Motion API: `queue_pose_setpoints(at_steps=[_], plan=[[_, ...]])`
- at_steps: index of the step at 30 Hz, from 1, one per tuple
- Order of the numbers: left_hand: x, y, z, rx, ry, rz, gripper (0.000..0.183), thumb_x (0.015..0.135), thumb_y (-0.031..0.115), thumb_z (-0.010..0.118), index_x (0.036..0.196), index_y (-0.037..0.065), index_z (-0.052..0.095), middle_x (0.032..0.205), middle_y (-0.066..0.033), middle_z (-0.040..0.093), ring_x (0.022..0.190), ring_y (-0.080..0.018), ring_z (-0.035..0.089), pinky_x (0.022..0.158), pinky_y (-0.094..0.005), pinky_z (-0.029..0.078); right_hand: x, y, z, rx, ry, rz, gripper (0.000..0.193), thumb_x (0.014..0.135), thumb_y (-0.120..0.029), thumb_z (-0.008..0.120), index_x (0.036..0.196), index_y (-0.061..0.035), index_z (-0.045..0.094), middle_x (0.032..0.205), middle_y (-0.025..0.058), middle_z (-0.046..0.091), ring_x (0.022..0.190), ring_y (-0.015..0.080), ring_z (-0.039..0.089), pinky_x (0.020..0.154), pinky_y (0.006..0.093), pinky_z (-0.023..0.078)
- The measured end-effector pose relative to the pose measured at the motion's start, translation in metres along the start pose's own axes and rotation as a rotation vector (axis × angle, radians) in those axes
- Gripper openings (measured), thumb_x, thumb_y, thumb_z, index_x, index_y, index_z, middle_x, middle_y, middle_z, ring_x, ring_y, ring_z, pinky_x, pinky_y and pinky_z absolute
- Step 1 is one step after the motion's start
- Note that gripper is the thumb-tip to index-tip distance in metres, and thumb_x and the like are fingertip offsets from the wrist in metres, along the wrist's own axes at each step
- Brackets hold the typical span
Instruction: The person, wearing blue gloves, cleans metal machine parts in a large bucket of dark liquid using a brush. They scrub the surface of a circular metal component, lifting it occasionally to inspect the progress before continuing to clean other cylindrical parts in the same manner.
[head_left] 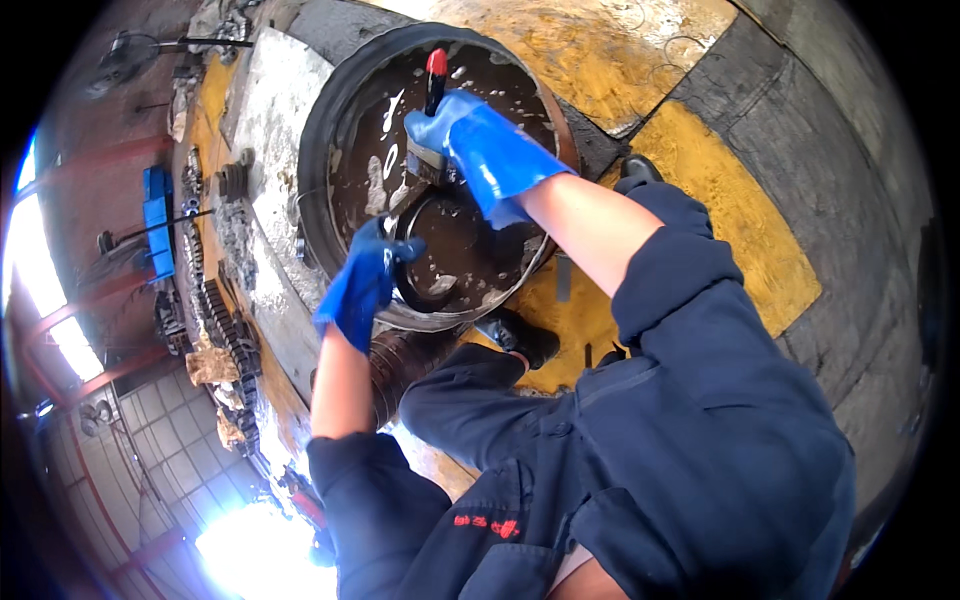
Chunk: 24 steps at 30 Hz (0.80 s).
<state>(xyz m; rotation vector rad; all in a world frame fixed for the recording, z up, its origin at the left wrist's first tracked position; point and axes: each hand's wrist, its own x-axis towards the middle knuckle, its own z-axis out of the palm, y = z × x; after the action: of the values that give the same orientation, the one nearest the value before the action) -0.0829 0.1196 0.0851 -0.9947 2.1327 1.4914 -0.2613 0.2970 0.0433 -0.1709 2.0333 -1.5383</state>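
Observation:
A round dark tub [318,190] holds brown liquid with patches of pale foam. My right hand [478,140], in a blue rubber glove, is closed around a flat paintbrush [436,66] with a black handle and red end. Its bristles point down toward the liquid, beside the upper edge of a dark ring-shaped part [410,291]. My left hand [368,272], gloved in the same blue, grips the left side of that ring near the tub's near-left rim. The ring's right side is hard to make out against the liquid.
Below the tub are a ribbed brown cylinder [400,365] and my black shoe [526,338]. Yellow and grey floor plates [740,210] surround the tub. Rows of dark metal parts [225,325] lie to the left, near a blue box [158,222].

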Motion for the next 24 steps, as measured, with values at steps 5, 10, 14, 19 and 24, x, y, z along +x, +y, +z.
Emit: queue_pose_setpoints(at_steps=[5,10,14,19,24], plan=[[-0.030,-0.088,-0.009,-0.268,0.223,0.242,0.043,0.079,-0.009,0.079,0.120,0.003,0.073,0.107,-0.0055,0.076,0.095,-0.0188,0.072,0.091,-0.0326,0.058,-0.041,-0.036,0.018,0.012,-0.333,-0.059,0.053,0.090,-0.051,0.067,0.109,-0.0031,0.079,0.107,0.0252,0.077,0.098,0.0375,0.075,0.090,0.0462,0.057],[-0.025,-0.092,-0.003,-0.451,0.193,0.202,0.058,0.066,-0.012,0.063,0.122,-0.001,0.069,0.105,-0.0111,0.073,0.093,-0.0254,0.072,0.085,-0.0361,0.063,-0.082,-0.034,0.056,-0.080,-0.435,-0.260,0.043,0.092,-0.043,0.066,0.104,-0.0040,0.078,0.098,0.0251,0.076,0.091,0.0402,0.074,0.083,0.0506,0.056],[-0.039,-0.077,0.009,-0.400,0.251,0.177,0.064,0.066,-0.015,0.064,0.128,-0.001,0.067,0.106,-0.0087,0.073,0.093,-0.0232,0.071,0.086,-0.0339,0.062,-0.034,-0.017,0.049,-0.097,-0.296,-0.155,0.043,0.093,-0.043,0.062,0.104,-0.0061,0.080,0.093,0.0233,0.077,0.089,0.0371,0.077,0.081,0.0469,0.058],[-0.029,-0.082,0.007,-0.359,0.284,0.202,0.066,0.065,-0.019,0.064,0.129,-0.001,0.068,0.107,-0.0082,0.074,0.094,-0.0220,0.071,0.086,-0.0333,0.061,0.006,0.011,0.020,-0.043,-0.131,-0.057,0.045,0.097,-0.042,0.063,0.088,-0.0008,0.079,0.078,0.0157,0.077,0.071,0.0261,0.074,0.072,0.0396,0.058],[-0.031,-0.101,-0.007,-0.433,0.296,0.179,0.065,0.068,-0.018,0.065,0.131,-0.001,0.068,0.107,-0.0097,0.074,0.093,-0.0225,0.072,0.084,-0.0350,0.062,-0.052,-0.041,0.046,-0.161,-0.353,-0.139,0.048,0.093,-0.051,0.068,0.099,-0.0047,0.081,0.089,0.0164,0.079,0.083,0.0306,0.076,0.080,0.0436,0.059]])
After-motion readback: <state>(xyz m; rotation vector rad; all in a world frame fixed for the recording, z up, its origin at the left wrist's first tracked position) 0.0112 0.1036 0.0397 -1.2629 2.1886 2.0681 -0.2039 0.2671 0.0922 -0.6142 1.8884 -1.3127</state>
